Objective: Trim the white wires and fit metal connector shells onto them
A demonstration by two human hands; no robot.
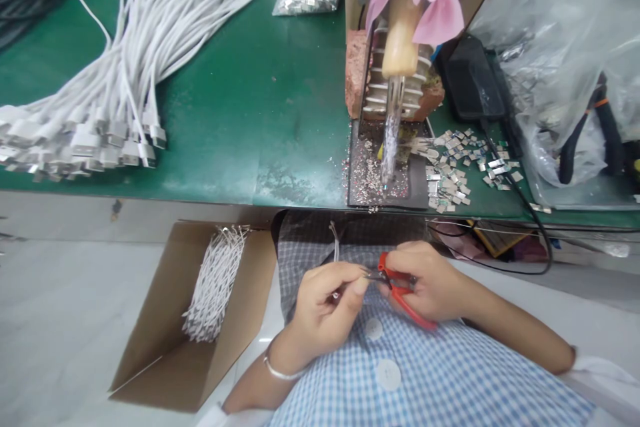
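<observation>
My left hand is pinched on the end of a thin white cable, held over my lap just below the table edge. My right hand is closed round red-handled cutters. The cutters' tips meet the cable end right between my two hands. The cable's free end rises a little above my left fingers.
A green table carries a bundle of white USB cables at the left, a soldering iron in its stand, small metal shells and plastic bags. A cardboard box of white cables stands on the floor at my left.
</observation>
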